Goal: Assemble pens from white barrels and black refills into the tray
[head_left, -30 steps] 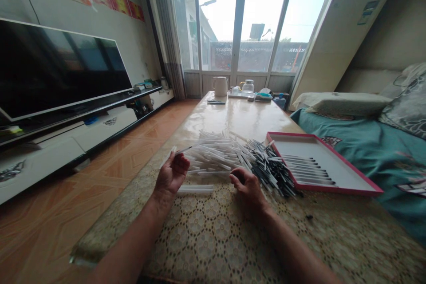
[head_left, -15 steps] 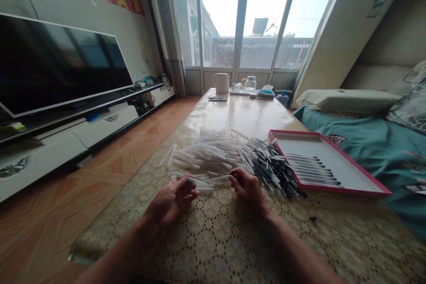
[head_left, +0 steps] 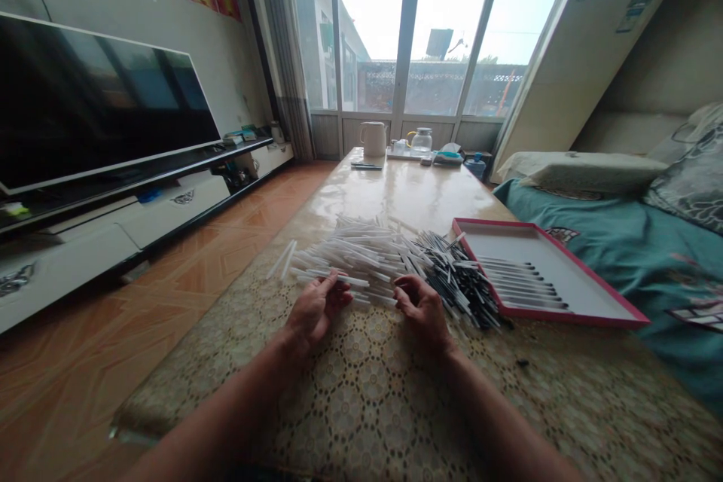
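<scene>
My left hand pinches a slim white plastic tube, like a pen barrel, between thumb and fingers; it points to the right. My right hand is curled with thumb and forefinger close together, just right of the tube's free end. Whatever sits in those fingertips, if anything, is too small to make out. Beyond both hands lies a loose heap of white tubes. A pile of thin black-and-white sticks lies beside my right hand.
A shallow pink-edged box at the right holds a row of dark-tipped white sticks. A small black piece lies on the patterned tablecloth. A beige jug and a glass pitcher stand at the far end.
My left hand has moved up and to the right with the tube. The right hand has shifted slightly, and the tube end seen at its fingertips before no longer shows clearly.
</scene>
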Demonstrator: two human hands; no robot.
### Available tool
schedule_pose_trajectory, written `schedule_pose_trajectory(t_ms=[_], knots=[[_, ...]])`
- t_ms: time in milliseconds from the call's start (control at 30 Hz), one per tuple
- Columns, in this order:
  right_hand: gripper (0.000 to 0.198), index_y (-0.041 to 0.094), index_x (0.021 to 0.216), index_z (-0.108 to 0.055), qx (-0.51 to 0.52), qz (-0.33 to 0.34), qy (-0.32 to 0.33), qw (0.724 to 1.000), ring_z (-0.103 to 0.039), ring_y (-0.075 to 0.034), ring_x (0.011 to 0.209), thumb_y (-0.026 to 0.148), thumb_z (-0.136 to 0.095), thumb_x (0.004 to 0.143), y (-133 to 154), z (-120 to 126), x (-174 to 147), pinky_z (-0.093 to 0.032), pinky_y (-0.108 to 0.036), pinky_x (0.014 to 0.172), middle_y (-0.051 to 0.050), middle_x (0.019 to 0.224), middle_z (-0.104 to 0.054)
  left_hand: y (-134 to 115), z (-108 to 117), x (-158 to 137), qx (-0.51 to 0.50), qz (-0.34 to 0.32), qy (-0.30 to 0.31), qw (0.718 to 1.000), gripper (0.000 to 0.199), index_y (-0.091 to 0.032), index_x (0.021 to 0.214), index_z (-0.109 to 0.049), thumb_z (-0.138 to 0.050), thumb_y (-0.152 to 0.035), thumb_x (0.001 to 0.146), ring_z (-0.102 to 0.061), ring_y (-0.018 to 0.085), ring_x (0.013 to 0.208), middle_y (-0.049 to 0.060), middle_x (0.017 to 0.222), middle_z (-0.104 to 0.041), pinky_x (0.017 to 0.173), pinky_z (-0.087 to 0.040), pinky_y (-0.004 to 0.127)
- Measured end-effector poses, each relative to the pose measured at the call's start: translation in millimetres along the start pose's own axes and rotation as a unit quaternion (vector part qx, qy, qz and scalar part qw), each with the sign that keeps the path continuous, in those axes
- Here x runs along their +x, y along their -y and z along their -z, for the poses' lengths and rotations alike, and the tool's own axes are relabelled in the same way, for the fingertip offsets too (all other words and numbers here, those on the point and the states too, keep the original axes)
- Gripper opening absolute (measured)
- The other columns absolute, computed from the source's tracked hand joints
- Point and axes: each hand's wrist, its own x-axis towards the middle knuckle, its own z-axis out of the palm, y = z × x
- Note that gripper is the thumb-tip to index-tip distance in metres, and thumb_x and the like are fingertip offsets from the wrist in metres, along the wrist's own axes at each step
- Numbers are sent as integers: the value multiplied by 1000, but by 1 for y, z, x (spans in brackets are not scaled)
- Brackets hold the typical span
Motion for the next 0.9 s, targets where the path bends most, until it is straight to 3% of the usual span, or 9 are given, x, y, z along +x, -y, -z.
schedule_pose_trajectory(t_ms=[300, 467, 633, 900], knots=[[14, 19, 84, -59, 35, 34, 27, 998, -60, -16, 65, 33, -60, 81, 6, -2, -5, -51, -27, 60, -3, 75, -63, 28, -10, -15, 0, -32, 47, 998, 4, -12, 81, -67, -68, -15, 81, -67, 13, 55, 4, 66, -70, 61, -57, 24], [15, 19, 89, -58, 38, 52, 25, 998, -61, -17, 70, 34, -60, 83, 9, -1, -8, -53, -28, 66, -4, 80, -64, 29, -7, -11, 1, -50, 61, 997, 10, -11, 80, -68, -74, -19, 76, -67, 14, 55, 5, 65, -71, 60, -58, 25], [17, 19, 89, -58, 53, 50, 32, 997, -60, -15, 63, 35, -59, 84, 10, 0, -10, -53, -27, 60, -3, 77, -63, 29, -5, -8, -7, -52, 57, 997, 6, -12, 82, -68, -70, -17, 79, -68, 13, 57, 3, 68, -72, 64, -59, 25], [19, 19, 89, -61, 72, 37, 38, 996, -64, -18, 72, 35, -65, 81, 6, -1, -8, -55, -29, 65, -5, 83, -65, 28, -6, -8, -2, -36, 60, 998, 6, -12, 81, -69, -71, -18, 79, -69, 13, 58, 4, 69, -72, 64, -59, 25]])
